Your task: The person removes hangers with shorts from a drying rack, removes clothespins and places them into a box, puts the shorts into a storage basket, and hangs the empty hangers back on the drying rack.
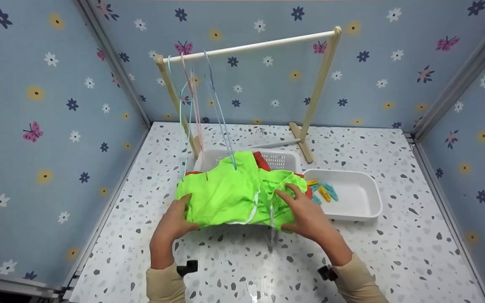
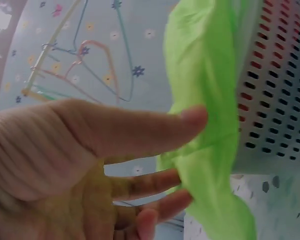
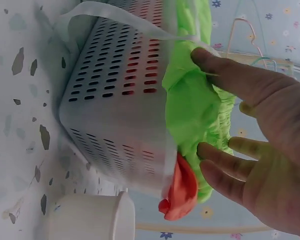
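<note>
A bright green garment [image 1: 221, 191] with white ties and a gathered part lies heaped over the top of a white perforated basket [image 1: 278, 160]. My left hand [image 1: 177, 221] is at the garment's left end, its thumb and fingertips spread against the fabric. At the right end my right hand [image 1: 310, 214] lies with spread fingers on the gathered cloth. In the right wrist view, its thumb touches near a white tie [image 3: 135, 22] that hangs over the basket's side. Red cloth [image 3: 181, 187] shows from under the green garment at the basket's corner.
A wooden rack [image 1: 324, 80] with a white rod stands behind the basket. Thin hangers [image 1: 221, 113] in blue, pink and mint hang at its left, overlapping the garment. A white tray [image 1: 356, 195] beside the basket holds yellow and blue clothespins [image 1: 323, 193]. Patterned panels enclose the table.
</note>
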`<state>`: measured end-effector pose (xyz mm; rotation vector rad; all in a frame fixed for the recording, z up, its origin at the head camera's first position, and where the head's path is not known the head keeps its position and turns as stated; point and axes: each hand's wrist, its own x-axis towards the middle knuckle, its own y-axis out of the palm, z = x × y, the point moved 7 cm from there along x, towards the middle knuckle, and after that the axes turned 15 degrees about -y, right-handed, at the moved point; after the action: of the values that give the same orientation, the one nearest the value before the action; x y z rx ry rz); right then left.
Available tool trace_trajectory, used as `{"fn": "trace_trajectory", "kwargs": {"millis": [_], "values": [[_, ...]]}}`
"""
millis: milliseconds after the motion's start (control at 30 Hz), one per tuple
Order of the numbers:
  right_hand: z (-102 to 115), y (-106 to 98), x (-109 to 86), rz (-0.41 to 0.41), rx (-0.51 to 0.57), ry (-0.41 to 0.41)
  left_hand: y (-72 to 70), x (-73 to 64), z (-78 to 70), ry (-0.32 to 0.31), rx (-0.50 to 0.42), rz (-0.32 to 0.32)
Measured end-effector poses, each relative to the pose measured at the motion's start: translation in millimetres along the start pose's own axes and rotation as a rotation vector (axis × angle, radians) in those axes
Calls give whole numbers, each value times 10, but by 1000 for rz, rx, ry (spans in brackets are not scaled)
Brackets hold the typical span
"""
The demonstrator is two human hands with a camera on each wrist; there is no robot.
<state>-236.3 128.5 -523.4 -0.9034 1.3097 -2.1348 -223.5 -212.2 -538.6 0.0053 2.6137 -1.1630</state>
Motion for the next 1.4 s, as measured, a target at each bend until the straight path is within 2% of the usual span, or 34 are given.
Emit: {"fn": "trace_trajectory", "kwargs": {"millis": [100, 300, 433, 533, 633, 733, 833, 933, 1000, 1100, 1133, 1200, 1233, 1300, 1333, 1400], "values": [[-52, 44, 52, 23, -10, 5, 24, 61, -37, 3, 42, -52], [-210, 82, 120, 36, -55, 43, 43, 188, -133, -5, 33, -71], [-290, 105, 168, 45, -90, 62, 42, 280, -200, 7, 27, -113], [-352, 64, 208, -27, -77, 98, 48, 351, -264, 35, 19, -143], [-443, -9, 234, -161, -3, 168, 61, 421, -321, 60, 4, -179], [-554, -58, 229, -310, 167, 261, 102, 473, -340, 67, -4, -203], [-672, -34, 202, -461, 502, 365, 139, 511, -355, 54, -47, -224], [-742, 8, 193, -605, 847, 420, 164, 543, -399, 31, -175, -200], [-743, 1, 230, -696, 1013, 383, 163, 556, -440, 24, -288, -180], [-678, -90, 300, -829, 1144, 247, 172, 560, -495, 58, -531, -136], [-654, -121, 319, -866, 1168, 204, 174, 559, -507, 74, -580, -134], [-603, -173, 351, -906, 1196, 119, 174, 553, -524, 102, -617, -142], [-590, -182, 348, -906, 1189, 115, 188, 556, -518, 105, -609, -140], [-586, -163, 326, -864, 1139, 136, 222, 554, -492, 90, -470, -154], [-586, -141, 306, -819, 1095, 158, 247, 553, -473, 81, -389, -156], [-590, -85, 238, -686, 933, 227, 304, 537, -426, 72, -238, -146]]}}
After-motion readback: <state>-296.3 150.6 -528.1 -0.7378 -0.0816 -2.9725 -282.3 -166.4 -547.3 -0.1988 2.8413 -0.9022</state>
